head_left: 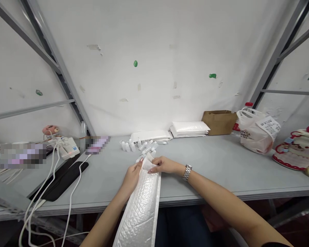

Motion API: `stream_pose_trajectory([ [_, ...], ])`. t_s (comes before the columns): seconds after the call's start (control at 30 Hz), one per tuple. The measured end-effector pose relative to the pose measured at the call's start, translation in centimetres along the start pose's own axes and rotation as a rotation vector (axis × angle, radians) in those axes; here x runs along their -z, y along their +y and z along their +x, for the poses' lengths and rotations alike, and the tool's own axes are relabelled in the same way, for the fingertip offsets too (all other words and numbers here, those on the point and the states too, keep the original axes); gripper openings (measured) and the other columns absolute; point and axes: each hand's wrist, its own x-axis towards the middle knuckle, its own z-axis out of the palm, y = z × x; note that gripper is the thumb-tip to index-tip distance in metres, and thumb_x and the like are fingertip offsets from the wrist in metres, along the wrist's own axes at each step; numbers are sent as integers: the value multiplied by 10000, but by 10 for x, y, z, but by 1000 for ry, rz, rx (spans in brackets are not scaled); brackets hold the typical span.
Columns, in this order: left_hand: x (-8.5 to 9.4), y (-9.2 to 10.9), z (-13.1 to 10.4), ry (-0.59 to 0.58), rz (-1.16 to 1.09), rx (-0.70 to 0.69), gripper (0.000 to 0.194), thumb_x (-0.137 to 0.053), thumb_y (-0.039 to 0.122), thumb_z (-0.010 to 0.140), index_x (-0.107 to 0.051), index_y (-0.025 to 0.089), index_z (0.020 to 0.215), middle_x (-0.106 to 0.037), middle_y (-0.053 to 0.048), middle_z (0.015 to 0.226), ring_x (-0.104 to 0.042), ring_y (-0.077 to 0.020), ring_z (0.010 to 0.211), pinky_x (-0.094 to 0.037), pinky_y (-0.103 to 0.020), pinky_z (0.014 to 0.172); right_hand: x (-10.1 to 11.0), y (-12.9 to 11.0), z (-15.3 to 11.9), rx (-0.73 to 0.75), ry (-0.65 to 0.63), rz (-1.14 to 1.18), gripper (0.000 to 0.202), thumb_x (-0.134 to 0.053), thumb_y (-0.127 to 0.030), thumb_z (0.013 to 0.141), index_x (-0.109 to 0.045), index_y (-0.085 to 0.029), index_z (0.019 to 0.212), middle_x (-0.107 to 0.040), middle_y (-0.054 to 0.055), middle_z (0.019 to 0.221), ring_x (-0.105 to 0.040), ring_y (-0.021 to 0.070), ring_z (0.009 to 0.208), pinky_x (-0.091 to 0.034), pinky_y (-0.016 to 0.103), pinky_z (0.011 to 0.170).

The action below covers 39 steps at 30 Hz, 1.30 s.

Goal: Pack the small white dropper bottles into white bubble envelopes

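Note:
A white bubble mailer [141,206] slants from the table edge down toward my lap, its top end between my two hands. My left hand [134,171] grips the left side of that end, thumb on top. On the right side, my right hand [163,165] is closed on the mailer's top edge with thumb and fingers. A silver watch [187,172] is on my right wrist. Just beyond the hands lie several small translucent white bottles [128,145], some upright and some on their sides. What is inside the mailer is hidden.
Stacked white mailers [189,128] lie by the wall beside a cardboard box [218,122]. At right are a plastic bag [256,132], a red-capped bottle [248,105] and a decorated container [297,151]. White cables [74,183] and a power strip [69,148] occupy the left.

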Motion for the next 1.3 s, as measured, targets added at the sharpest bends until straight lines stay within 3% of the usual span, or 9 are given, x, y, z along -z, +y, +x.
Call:
stream_pose_trajectory([
  [0.1, 29, 5, 5, 265, 482, -167, 619, -352, 553, 844, -472, 137, 1287, -528, -142, 1305, -433, -290, 1238, -345, -386, 986, 0, 4, 1, -13, 6, 11, 465, -622, -543, 704, -396, -172, 536, -295, -56, 602, -280, 79, 560, -224, 240, 514],
  [0.17, 57, 4, 10, 466, 775, -163, 687, -350, 490, 858, -316, 42, 1378, -368, -223, 1414, -293, -337, 1323, -254, -461, 1044, 1, 6, 1, -23, -2, 13, 476, -609, -545, 717, -373, -175, 531, -262, -59, 594, -246, 76, 549, -192, 244, 505],
  [0.27, 102, -8, 19, 714, 1073, 47, 725, -351, 482, 853, -295, -21, 1373, -341, -305, 1396, -231, -416, 1328, -200, -577, 1024, 1, 6, 1, -26, -28, 11, 476, -599, -547, 724, -372, -176, 533, -248, -60, 590, -228, 77, 546, -171, 250, 502],
  [0.33, 126, -20, 24, 761, 1195, 263, 741, -321, 502, 856, -289, -26, 1374, -338, -321, 1388, -228, -430, 1325, -198, -614, 1002, 1, 5, 1, -39, -39, 5, 468, -589, -556, 729, -388, -175, 545, -255, -58, 593, -230, 79, 549, -169, 253, 505],
  [0.43, 146, -36, 28, 774, 1200, 403, 802, -354, 546, 822, -351, -77, 1328, -397, -394, 1301, -291, -501, 1267, -206, -692, 930, 0, 4, 1, -67, -40, -13, 471, -578, -567, 733, -392, -176, 549, -261, -55, 596, -232, 81, 551, -170, 256, 508],
  [0.53, 147, -42, 30, 779, 1208, 411, 813, -358, 576, 815, -373, -56, 1325, -433, -392, 1273, -305, -503, 1260, -192, -699, 929, -1, 3, 2, -76, -42, -21, 483, -577, -566, 737, -366, -179, 542, -244, -56, 597, -222, 81, 550, -164, 258, 507],
  [0.8, 124, -42, 35, 831, 1269, 290, 803, -355, 571, 840, -220, 22, 1410, -300, -327, 1405, -232, -428, 1322, -171, -602, 1015, 0, 6, 2, -89, -68, -18, 471, -554, -590, 746, -414, -175, 573, -270, -45, 616, -241, 91, 571, -185, 257, 516],
  [1.1, 144, -48, 33, 866, 1244, 336, 802, -336, 569, 839, -283, -23, 1378, -340, -361, 1364, -280, -465, 1287, -191, -656, 968, 0, 7, 3, -82, -62, -24, 466, -561, -573, 748, -408, -176, 560, -248, -48, 607, -227, 93, 570, -183, 257, 524],
  [1.3, 138, -49, 34, 790, 1263, 281, 769, -311, 617, 822, -350, 87, 1377, -346, -301, 1395, -250, -440, 1312, -146, -677, 969, 0, 5, 2, -78, -61, -35, 491, -545, -615, 736, -426, -174, 556, -264, -48, 600, -232, 93, 566, -198, 257, 525],
])
